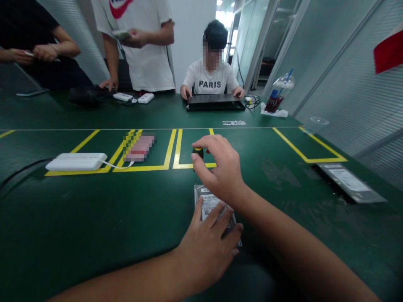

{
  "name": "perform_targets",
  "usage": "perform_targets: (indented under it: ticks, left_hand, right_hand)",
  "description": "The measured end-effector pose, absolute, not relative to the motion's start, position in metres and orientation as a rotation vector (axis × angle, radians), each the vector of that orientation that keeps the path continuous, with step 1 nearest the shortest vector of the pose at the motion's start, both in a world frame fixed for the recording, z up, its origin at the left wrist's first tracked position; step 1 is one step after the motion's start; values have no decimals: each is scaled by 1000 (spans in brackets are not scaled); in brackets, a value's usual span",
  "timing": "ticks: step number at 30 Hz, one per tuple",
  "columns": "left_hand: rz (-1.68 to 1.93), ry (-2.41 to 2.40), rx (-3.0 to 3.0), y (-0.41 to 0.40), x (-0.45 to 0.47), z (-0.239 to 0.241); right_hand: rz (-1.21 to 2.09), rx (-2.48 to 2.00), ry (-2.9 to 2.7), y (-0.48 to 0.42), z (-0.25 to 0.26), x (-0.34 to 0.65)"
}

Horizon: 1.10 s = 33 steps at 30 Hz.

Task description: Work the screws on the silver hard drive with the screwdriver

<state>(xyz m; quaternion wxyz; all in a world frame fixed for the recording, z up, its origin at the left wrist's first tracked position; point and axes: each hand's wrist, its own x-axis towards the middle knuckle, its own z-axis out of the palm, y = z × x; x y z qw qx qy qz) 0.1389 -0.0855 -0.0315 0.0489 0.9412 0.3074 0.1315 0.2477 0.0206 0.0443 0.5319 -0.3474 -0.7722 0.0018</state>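
right hand (pixel 220 163): thumb and fingers pinched round the handle of a black-and-yellow screwdriver (pixel 198 155), thin shaft pointing down. tip at the far left corner of a silver rectangular metal hard drive (pixel 210 204) with white printed label; contact with a screw cannot be told. drive lies on the dark green tabletop (pixel 126 230), beneath the left hand (pixel 206 243), fingers spread across it, grasping nothing. second silver label-bearing drive (pixel 349 181): well apart, to the right.

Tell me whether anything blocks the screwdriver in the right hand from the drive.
Nothing visible stands between the screwdriver and the far-left corner of the drive; the left hand partly covers its nearer part.
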Motion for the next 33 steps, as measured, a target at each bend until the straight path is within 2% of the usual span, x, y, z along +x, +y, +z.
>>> perform_targets:
  ticks: [33]
  left_hand:
    - [418, 941, 2863, -85, 139, -32]
  right_hand:
    - [-34, -840, -1847, 21, 45, 249]
